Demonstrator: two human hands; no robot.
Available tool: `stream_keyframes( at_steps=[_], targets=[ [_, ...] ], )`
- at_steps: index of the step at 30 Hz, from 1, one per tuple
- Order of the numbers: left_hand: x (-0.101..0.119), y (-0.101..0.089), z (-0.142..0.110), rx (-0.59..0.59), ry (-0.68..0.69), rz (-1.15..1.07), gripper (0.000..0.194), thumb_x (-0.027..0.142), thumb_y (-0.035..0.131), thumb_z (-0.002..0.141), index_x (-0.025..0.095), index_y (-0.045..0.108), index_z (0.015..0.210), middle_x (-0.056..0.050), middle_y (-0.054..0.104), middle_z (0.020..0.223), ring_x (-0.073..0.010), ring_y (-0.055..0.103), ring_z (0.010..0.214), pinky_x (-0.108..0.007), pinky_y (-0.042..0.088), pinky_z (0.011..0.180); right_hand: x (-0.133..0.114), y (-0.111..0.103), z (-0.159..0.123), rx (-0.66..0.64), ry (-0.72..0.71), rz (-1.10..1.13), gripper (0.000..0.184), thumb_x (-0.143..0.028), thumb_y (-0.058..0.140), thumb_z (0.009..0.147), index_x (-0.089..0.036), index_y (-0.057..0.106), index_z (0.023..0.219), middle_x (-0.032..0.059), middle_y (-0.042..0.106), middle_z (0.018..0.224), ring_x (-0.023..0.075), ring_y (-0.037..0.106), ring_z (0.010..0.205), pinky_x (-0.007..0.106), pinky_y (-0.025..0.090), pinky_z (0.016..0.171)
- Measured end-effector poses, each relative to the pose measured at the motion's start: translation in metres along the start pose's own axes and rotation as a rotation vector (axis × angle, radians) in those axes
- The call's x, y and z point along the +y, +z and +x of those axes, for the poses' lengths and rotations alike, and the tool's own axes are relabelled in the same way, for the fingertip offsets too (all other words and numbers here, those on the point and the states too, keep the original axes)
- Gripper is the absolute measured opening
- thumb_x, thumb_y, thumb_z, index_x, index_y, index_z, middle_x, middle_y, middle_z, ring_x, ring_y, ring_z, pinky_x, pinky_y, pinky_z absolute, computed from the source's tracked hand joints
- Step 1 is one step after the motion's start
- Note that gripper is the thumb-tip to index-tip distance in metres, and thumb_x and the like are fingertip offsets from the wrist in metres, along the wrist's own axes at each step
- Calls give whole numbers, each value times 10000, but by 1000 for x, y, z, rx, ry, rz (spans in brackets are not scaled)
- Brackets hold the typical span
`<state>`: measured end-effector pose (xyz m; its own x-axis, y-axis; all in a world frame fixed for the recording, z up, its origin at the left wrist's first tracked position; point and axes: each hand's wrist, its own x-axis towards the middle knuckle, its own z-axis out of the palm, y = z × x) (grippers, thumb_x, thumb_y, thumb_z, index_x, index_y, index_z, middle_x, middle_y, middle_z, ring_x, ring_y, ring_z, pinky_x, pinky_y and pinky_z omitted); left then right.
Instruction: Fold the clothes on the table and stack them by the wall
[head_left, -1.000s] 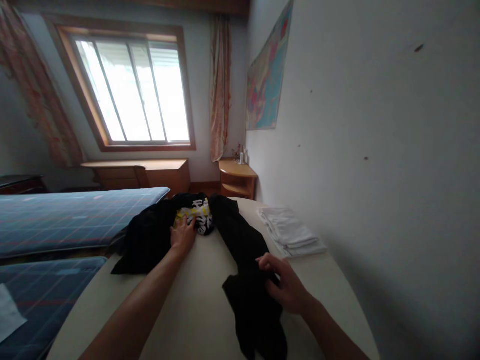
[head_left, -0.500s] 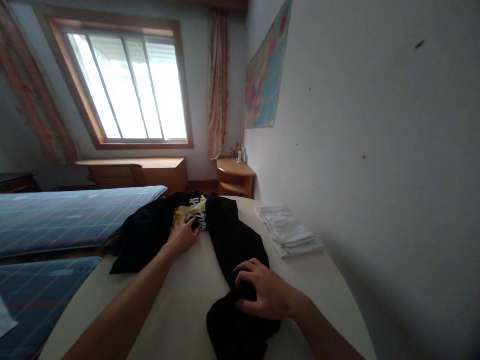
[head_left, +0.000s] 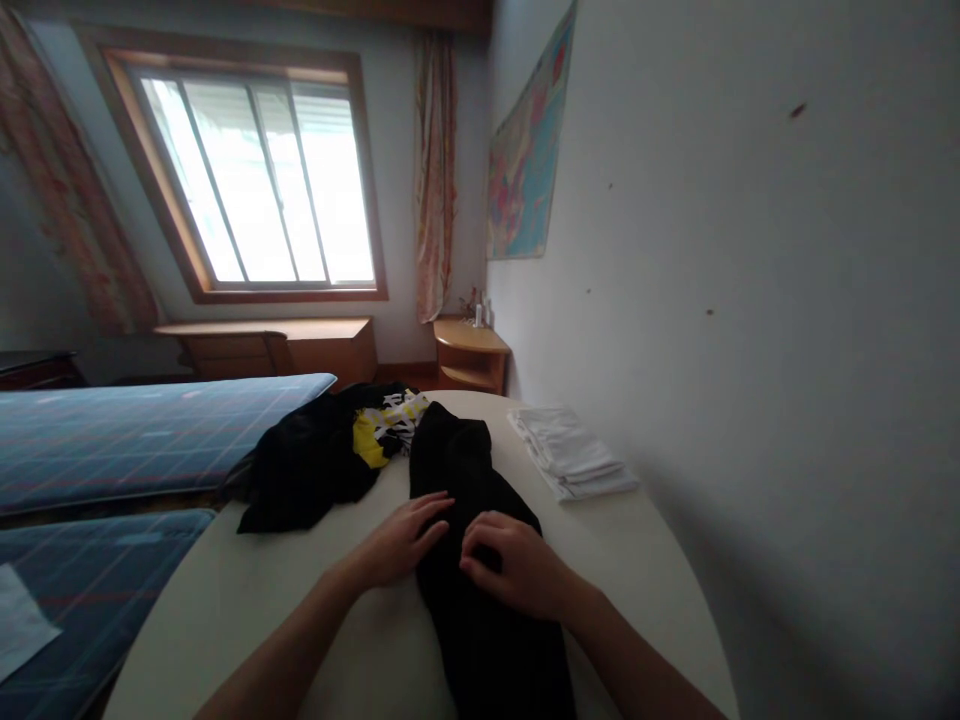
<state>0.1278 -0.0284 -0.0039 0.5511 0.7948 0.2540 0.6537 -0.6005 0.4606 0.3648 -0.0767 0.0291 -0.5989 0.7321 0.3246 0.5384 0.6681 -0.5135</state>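
A long black garment [head_left: 499, 650], narrow like a trouser leg, lies lengthwise on the pale round table [head_left: 375, 670] and runs out of view at the bottom. My left hand [head_left: 405, 540] is at its left edge, with fingers stretched out over the cloth. On the right, my right hand [head_left: 517, 565] has its fingers curled and the thumb near the fingertips, pinching at the black cloth. Beyond my left hand lies a crumpled black piece of clothing [head_left: 307, 470] with a yellow and white print [head_left: 382, 425].
Folded white cloth [head_left: 574, 455] lies at the table's right, near the wall [head_left: 750, 420]. Blue plaid mattresses [head_left: 135, 440] stand to the left, with a white sheet [head_left: 19, 620] on the lower one. A corner shelf [head_left: 472, 345] and desk [head_left: 330, 345] are behind.
My left hand has left the printed clothing and come back right to the long garment. The garment's near part, earlier bunched under my right hand, now lies straighter.
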Motion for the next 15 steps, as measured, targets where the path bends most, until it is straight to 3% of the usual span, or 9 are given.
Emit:
stream_keyframes(
  at_steps=[3,5,8,12,15],
  targets=[
    [22,-2,-17,-56,57,12,401,391,565,925,255,609,1300,-88,603,1351,-261,514,1294,-439,427,1080,17,-4,-1,87,107,-94,424,-360,668,835,-235,622,1238,96,549,1400,267,474,1307,436,344,1111],
    [32,-7,-24,-65,112,-2,407,376,639,871,250,628,1258,-85,639,1273,-251,560,1219,-395,461,1035,27,-4,-3,59,162,-119,574,-413,671,833,-224,542,1360,115,485,1469,286,427,1355,468,309,1138],
    [44,-11,-25,-107,149,27,364,274,697,794,258,662,1156,-54,686,1107,-239,611,1073,-358,496,950,33,-4,-4,13,169,-98,548,-449,656,850,-211,571,1337,111,615,1323,272,547,1230,443,380,1083],
    [54,-10,-21,-146,107,57,180,169,568,855,249,684,966,-24,711,947,-207,648,917,-317,490,841,30,-11,-5,-25,138,-8,368,-434,672,845,-241,694,1157,64,712,1101,237,651,1018,375,473,946],
    [62,-16,-23,-281,61,-45,128,208,540,879,224,666,895,7,687,778,-154,631,710,-247,467,661,27,-18,-8,-147,129,183,261,-426,675,845,-216,747,981,27,742,926,191,676,849,293,508,797]
  ],
)
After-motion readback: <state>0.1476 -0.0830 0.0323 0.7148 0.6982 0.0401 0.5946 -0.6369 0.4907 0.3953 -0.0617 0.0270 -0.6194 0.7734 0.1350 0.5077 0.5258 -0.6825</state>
